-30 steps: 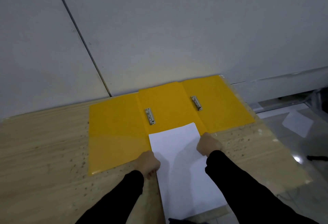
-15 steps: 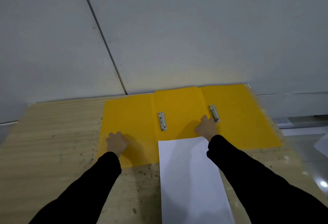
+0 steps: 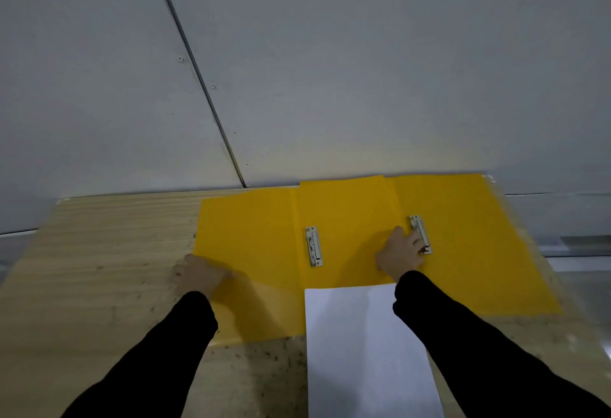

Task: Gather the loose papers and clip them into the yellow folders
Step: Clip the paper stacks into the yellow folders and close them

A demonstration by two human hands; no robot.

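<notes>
Two open yellow folders lie side by side and overlapping against the wall. The left folder (image 3: 251, 239) has a metal clip (image 3: 313, 246) by its spine. The right folder (image 3: 479, 252) has its own clip (image 3: 417, 227). My left hand (image 3: 198, 275) grips the left folder's left edge, fingers curled at the edge. My right hand (image 3: 400, 252) has its fingers curled onto the lower end of the right clip. A stack of white papers (image 3: 360, 351) lies in front of the folders between my forearms, its top edge touching them.
The wooden table (image 3: 99, 278) is speckled and runs left of the folders. A grey panelled wall (image 3: 330, 70) stands right behind them. The table's right edge (image 3: 582, 325) falls off just past the right folder.
Both hands left the paper stack. My left hand slid out to the left folder's edge. My right hand reached forward onto the right clip. The view has tilted and moved closer.
</notes>
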